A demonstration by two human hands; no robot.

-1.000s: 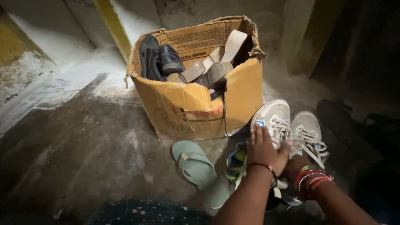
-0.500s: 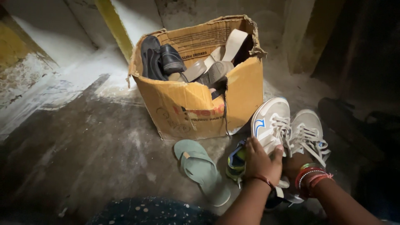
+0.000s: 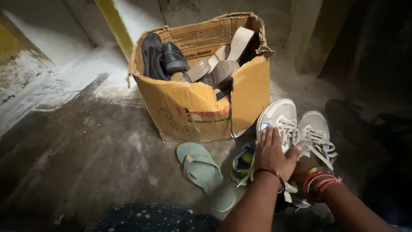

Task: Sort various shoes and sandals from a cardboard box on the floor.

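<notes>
Left hand (image 3: 271, 151) laid flat, fingers spread, on the inner side of the left white sneaker (image 3: 278, 116), pressing rather than gripping. Right hand (image 3: 303, 166) tucked under and behind the left, mostly hidden; cannot tell whether closed on anything, though touching the laces of the right white sneaker (image 3: 315, 131). Both sneakers side by side on the concrete floor (image 3: 86, 154), toes pointing far, just right of a torn cardboard box (image 3: 206, 107). In the box: black shoes (image 3: 165, 60) at the far left, tan sandals (image 3: 219, 68) toward the right. Near the box, a pale green flip-flop (image 3: 201, 172) flat on the floor; between it and the left hand, a blue-and-yellow shoe (image 3: 242, 162). Red bangles (image 3: 319, 180) on the right wrist.
</notes>
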